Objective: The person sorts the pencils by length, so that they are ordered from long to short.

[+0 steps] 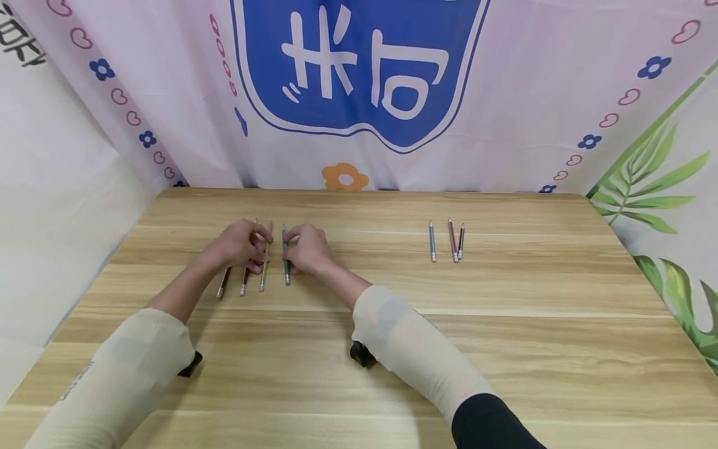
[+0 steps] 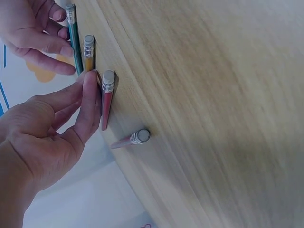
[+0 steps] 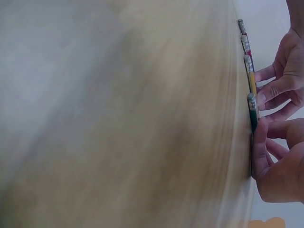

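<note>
On the left part of the table, several eraser-tipped pencils lie in a spread row. My left hand (image 1: 238,243) has its curled thumb and fingers at the yellow pencil (image 1: 263,279), which it pinches. Just right of it, my right hand (image 1: 310,251) pinches the green pencil (image 1: 287,272) with bent fingers. Beneath and beside my left hand lie a red pencil (image 2: 107,102) and, further left, a dark red pencil (image 1: 223,284). Their upper parts are partly hidden by that hand. All erasers in this row point toward me.
Further right on the wooden table (image 1: 505,349) lie a light blue pencil (image 1: 432,240), a reddish pencil (image 1: 451,237) and a dark pencil (image 1: 461,240); the last two meet at their eraser ends. A printed curtain (image 1: 392,168) hangs behind the table's far edge.
</note>
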`<state>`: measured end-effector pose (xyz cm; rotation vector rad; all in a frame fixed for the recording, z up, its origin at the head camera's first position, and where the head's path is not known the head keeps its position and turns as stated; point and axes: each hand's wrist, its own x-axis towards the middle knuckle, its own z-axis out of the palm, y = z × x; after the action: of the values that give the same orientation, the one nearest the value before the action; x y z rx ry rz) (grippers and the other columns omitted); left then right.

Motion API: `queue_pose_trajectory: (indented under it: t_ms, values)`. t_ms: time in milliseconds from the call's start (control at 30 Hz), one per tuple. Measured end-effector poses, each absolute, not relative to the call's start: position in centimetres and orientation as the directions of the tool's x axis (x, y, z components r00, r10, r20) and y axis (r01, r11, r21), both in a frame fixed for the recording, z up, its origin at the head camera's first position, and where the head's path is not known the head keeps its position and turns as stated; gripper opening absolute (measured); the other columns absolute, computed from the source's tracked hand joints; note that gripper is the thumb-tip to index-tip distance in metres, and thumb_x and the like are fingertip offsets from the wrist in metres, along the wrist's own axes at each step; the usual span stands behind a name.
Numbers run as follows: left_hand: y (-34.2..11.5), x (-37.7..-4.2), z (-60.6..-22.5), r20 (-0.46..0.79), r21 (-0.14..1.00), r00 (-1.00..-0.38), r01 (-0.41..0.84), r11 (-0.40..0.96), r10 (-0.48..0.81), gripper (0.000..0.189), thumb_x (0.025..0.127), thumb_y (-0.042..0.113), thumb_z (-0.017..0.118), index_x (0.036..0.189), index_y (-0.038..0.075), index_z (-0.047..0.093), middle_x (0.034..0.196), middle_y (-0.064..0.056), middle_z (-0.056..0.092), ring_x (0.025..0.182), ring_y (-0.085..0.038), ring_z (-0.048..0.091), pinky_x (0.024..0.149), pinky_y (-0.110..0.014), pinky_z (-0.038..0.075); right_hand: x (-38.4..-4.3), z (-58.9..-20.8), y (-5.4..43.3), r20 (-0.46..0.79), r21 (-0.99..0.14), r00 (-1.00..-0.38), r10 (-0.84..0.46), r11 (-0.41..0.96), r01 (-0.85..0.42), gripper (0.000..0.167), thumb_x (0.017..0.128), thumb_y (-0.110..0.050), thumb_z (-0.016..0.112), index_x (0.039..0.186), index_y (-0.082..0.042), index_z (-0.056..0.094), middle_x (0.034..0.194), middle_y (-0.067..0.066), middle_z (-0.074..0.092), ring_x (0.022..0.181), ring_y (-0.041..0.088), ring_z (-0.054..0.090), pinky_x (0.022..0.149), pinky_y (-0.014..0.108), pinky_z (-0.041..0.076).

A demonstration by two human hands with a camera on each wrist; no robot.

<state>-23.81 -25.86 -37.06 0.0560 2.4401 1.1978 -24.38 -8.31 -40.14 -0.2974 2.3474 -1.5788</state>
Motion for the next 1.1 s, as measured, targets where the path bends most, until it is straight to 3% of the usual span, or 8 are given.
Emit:
queue_pose_trajectory:
  t_ms: [533, 733, 1100]
  values:
    - [-25.9, -23.6, -37.0, -0.350, 0.761, -0.905, -0.124, 0.636, 0.242, 0.043, 0.093, -0.016, 0.065, 0.132, -0.020, 0.048, 0.091, -0.015, 0.050, 0.069, -0.019, 0.066, 0.064, -0.033, 0.067, -24.0, -39.8, -7.8, -0.131, -0.912, -0.928, -0.348, 0.409, -0.024, 0.030, 0.093, 0.001, 0.074, 0.123, 0.000, 0.070, 0.081, 0.012, 0.074, 0.048, 0.014, 0.059, 0.043, 0.018, 0.051]
    - [-25.8, -23.7, -36.8, -0.351, 0.742, -0.907, -0.117, 0.660, 0.234, 0.044, 0.093, -0.013, 0.067, 0.133, -0.019, 0.049, 0.093, -0.017, 0.053, 0.073, -0.019, 0.066, 0.065, -0.034, 0.068, -23.9, -39.5, -7.0, -0.134, -0.915, -0.924, -0.357, 0.402, -0.023, 0.029, 0.092, 0.000, 0.075, 0.121, 0.000, 0.071, 0.088, 0.008, 0.072, 0.060, 0.023, 0.067, 0.052, 0.026, 0.060]
    - [-25.5, -23.5, -36.1, -0.299, 0.728, -0.928, -0.072, 0.681, 0.221, 0.039, 0.098, -0.003, 0.067, 0.131, -0.016, 0.052, 0.093, -0.017, 0.057, 0.071, -0.021, 0.065, 0.061, -0.033, 0.067, -23.8, -39.1, -5.3, -0.133, -0.920, -0.923, -0.361, 0.391, -0.021, 0.031, 0.092, 0.000, 0.076, 0.122, 0.001, 0.069, 0.088, 0.009, 0.071, 0.070, 0.025, 0.070, 0.050, 0.021, 0.055]
